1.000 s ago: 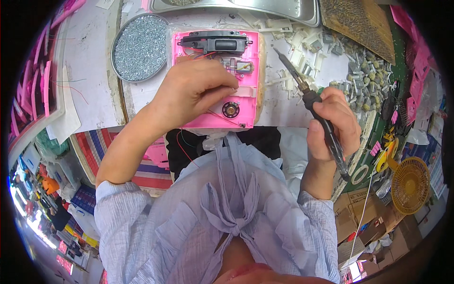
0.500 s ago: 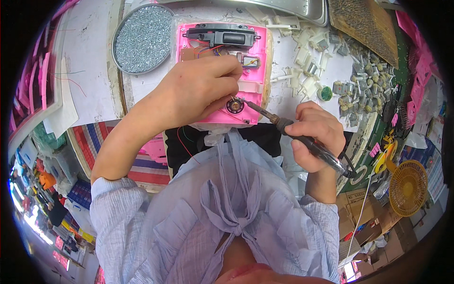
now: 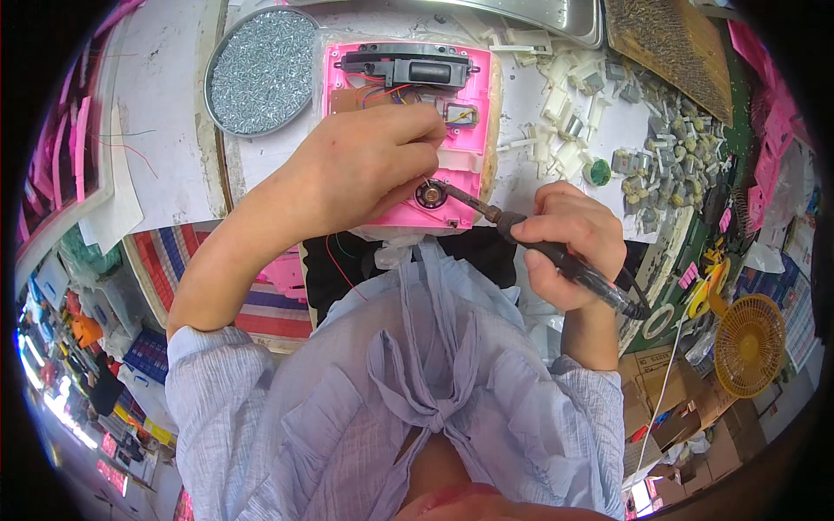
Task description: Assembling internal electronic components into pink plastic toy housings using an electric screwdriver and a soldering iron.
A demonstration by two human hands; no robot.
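Fingers on pink casing, soldering iron beside

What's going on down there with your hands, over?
Left hand pressing on the pink casing. Right hand gripping soldering iron, tip at the small round part. Tray of screws alongside, nothing blocking.

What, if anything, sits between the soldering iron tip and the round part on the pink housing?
Nothing visible. The soldering iron in the right hand has its tip at the round part; the left hand holds beside it, not across.
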